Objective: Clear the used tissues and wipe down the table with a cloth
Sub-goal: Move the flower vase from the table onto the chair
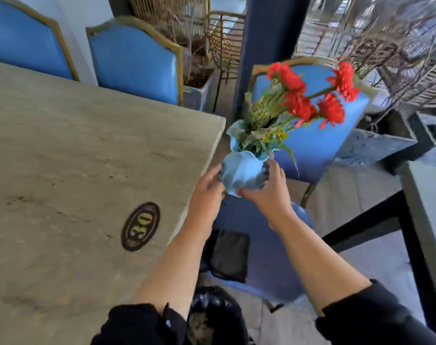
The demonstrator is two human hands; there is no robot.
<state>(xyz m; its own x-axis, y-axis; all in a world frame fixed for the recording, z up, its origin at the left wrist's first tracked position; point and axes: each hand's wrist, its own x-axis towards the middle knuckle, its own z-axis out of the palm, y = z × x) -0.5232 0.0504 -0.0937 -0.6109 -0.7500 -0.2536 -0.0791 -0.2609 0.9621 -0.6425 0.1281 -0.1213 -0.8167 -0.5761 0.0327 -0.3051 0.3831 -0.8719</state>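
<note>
A light blue ruffled vase (pixel 240 170) with red flowers (pixel 301 105) is held in the air just past the right edge of the beige stone table (pixel 75 158). My left hand (pixel 207 192) grips its left side and my right hand (pixel 269 192) cups its base and right side. The tabletop carries an oval number plaque reading 30 (pixel 140 226) and some dark specks. No tissues or cloth are visible.
Two blue chairs (pixel 134 63) stand at the table's far side, and another blue chair (pixel 321 143) sits behind the vase. A dark cloth-like item (pixel 230 255) lies on a blue seat below my arms. A black-lined bin (pixel 212 317) is at my feet. Another table (pixel 426 220) stands right.
</note>
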